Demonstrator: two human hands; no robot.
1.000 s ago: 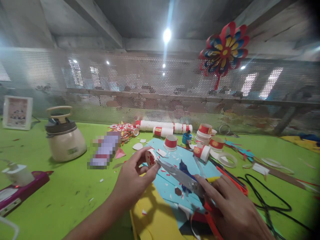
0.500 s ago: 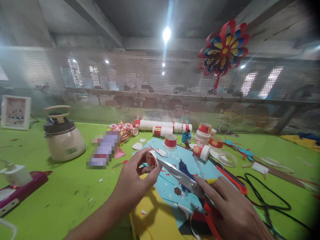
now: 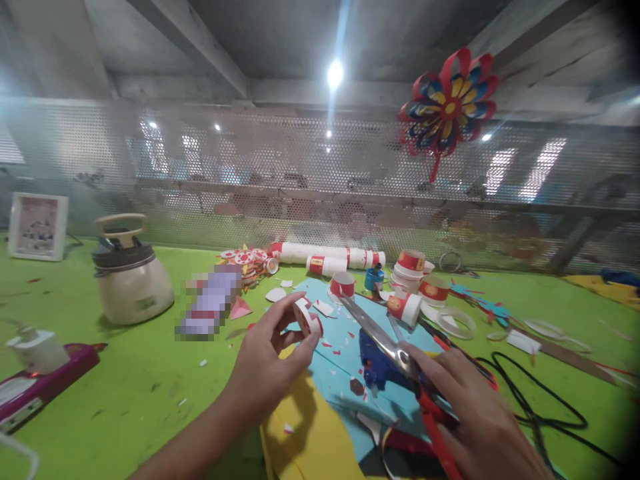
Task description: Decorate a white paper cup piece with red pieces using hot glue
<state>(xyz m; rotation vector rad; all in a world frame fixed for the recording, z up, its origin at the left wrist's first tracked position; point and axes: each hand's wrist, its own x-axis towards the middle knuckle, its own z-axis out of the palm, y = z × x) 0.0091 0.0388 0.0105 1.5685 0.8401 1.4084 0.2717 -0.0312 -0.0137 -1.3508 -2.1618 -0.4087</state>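
My left hand (image 3: 273, 357) pinches a small round white and red paper piece (image 3: 306, 319) between thumb and fingers, its edge tilted up. In my right hand (image 3: 465, 400) are red-handled scissors (image 3: 383, 337), their blades pointing up and left, apart from the paper piece. Beyond the blade tips stands a red and white paper cup (image 3: 343, 285). Below the hands lie light blue sheets (image 3: 325, 380) with red and white scraps, and a yellow sheet (image 3: 315, 433). A dark blue object (image 3: 373, 363) is partly hidden behind the scissors.
More cups (image 3: 410, 267) and a blue bottle (image 3: 374, 278) stand at the back. Black cable (image 3: 530, 400) and a tape ring (image 3: 457, 322) lie right. A cream kettle (image 3: 134, 290), purple power strip (image 3: 75, 367) and picture frame (image 3: 37, 227) are left. A paper flower (image 3: 450, 107) hangs above.
The scissors have moved away from the round piece, to the right, and their tips point higher. The round piece has turned in my left hand, showing more of its edge.
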